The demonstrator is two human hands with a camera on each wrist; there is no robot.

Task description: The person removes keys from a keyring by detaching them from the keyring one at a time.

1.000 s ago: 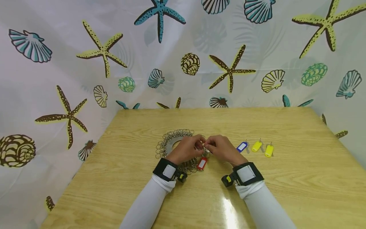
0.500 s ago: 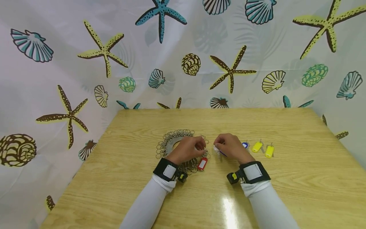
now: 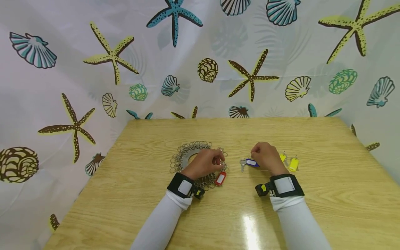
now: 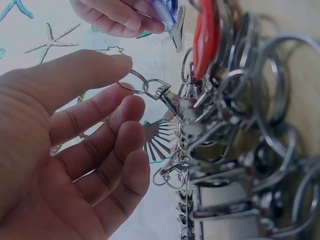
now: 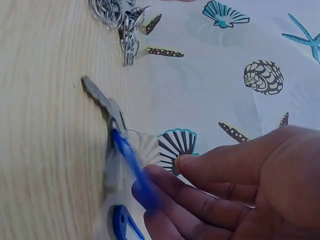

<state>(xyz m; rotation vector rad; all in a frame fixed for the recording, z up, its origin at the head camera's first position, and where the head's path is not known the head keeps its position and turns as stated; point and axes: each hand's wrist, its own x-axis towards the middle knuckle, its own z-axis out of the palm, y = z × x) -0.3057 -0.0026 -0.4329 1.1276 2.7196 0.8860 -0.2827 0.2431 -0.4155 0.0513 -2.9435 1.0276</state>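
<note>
On the table lies a round metal plate [image 3: 186,158] ringed with several swivel clasps and split rings. My left hand [image 3: 204,162] pinches one split ring [image 4: 138,80] between thumb and index finger; that ring is linked to a clasp [image 4: 169,98]. A red key tag [image 3: 220,178] hangs among the clasps, beside my left hand. To the right, a blue key tag [image 3: 251,162] with a silver key [image 3: 242,165] is at the fingertips of my right hand [image 3: 267,159]. In the right wrist view, that tag is blurred alongside the fingers, with the thumb apart from it.
Two yellow key tags [image 3: 294,164] lie to the right of my right hand. Another blue tag [image 5: 121,222] rests on the table under that hand. A patterned curtain [image 3: 200,45] closes off the back and sides of the wooden table [image 3: 218,211].
My right hand has moved right, away from the left hand, with the blue tag and key, and the key and tag now show beside its fingertips. My left hand stays in place.
</note>
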